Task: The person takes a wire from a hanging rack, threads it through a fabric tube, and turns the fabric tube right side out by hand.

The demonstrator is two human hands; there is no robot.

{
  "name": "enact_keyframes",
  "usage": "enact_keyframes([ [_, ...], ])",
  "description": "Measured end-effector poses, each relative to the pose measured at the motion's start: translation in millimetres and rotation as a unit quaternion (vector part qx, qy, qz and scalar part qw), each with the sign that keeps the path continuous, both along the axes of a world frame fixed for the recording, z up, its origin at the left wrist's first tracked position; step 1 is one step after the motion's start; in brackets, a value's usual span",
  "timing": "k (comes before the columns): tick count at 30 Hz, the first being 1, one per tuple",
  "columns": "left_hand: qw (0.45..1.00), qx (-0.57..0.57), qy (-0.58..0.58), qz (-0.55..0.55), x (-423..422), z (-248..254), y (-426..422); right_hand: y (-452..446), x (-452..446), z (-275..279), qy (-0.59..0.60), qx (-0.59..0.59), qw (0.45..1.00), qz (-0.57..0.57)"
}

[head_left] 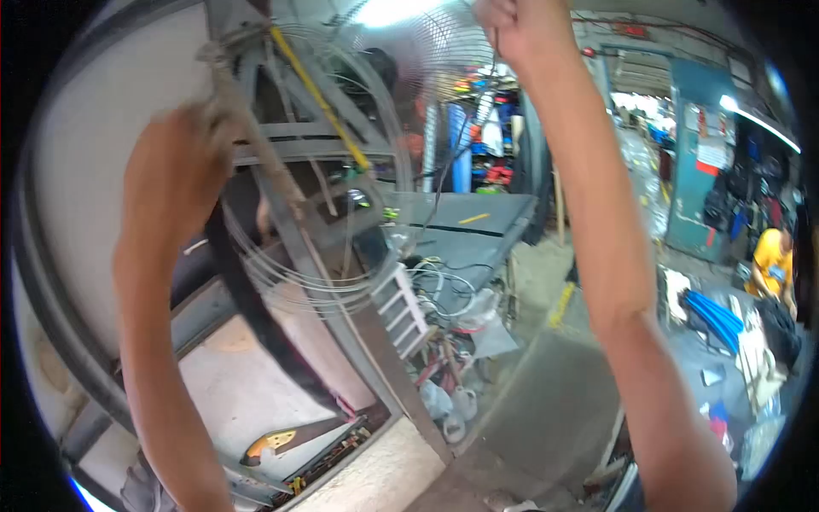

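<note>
My right hand (522,27) is raised at the top edge, its fingers closed. A thin dark cord (492,75) hangs from its fingers towards the grey table behind. On the left, my left hand (177,158) is raised beside a metal frame (294,222); motion blurs its fingers, so its grip is unclear. A large coil of clear line (328,294) hangs on the frame close to this hand, with a yellow strip (320,98) next to it. Below hangs a black strap (260,307).
A handsaw (286,441) with a yellow handle lies low inside the frame. A fan guard (448,47) stands behind the coil. The grey table (478,213) carries cables. At far right, a person in a yellow shirt (772,256) is near blue tubes (715,320).
</note>
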State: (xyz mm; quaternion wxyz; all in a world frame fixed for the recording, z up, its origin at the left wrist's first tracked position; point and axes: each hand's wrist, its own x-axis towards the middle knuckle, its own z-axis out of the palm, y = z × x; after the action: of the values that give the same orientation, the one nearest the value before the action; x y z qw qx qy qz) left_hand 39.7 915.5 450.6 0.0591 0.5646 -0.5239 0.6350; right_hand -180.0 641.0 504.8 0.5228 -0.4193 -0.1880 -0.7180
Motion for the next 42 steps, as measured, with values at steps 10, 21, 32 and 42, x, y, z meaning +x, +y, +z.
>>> enact_keyframes([
  [10,0.535,0.105,0.745,-0.385,-63,-252,17,8,-52,-217,0.097,0.122,0.972,0.174],
  [21,0.631,0.199,0.702,-0.263,-153,-362,-73,18,-6,-333,0.128,0.228,0.941,0.217],
  [32,0.511,0.212,0.789,-0.265,-211,-425,-199,-121,-73,-363,0.092,0.295,0.909,0.28],
  [42,0.346,0.371,0.819,-0.267,-265,-429,-313,-235,-188,-380,0.318,0.208,0.925,0.001],
])
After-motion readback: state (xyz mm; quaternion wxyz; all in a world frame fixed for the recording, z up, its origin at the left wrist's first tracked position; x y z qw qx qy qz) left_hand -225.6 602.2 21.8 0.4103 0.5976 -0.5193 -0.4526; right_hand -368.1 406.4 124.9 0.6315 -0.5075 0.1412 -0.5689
